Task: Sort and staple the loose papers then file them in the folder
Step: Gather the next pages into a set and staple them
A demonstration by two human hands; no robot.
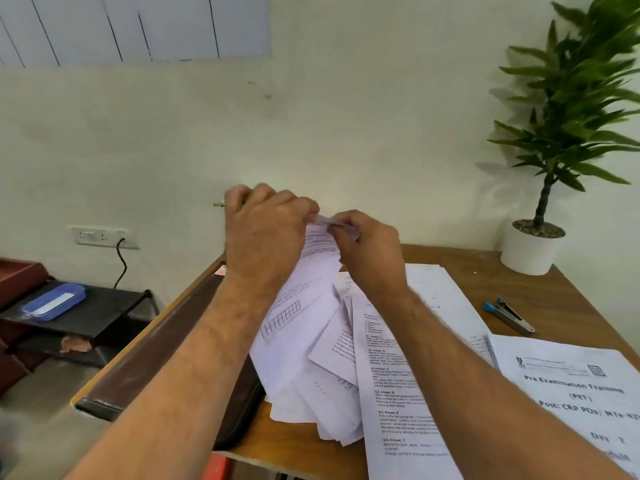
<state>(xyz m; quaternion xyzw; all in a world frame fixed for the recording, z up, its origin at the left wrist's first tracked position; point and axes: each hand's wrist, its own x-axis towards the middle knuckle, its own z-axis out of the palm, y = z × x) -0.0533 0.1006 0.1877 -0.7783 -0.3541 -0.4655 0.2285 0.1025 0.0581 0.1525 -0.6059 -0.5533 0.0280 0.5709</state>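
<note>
Wooden desk [571, 289] against a pale wall. A sheaf of loose papers [304, 306] is raised over its left half, long axis running up and away from the viewer. Both hands pinch its far top corner: left hand [266, 233] and right hand [370, 247], fingers curled. Stapler [509, 315] lies well apart, nearer the right hand. Brown folder [166, 344] lies beneath the left forearm.

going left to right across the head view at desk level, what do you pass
blue case → brown folder → loose papers → stapler → plant pot
</note>
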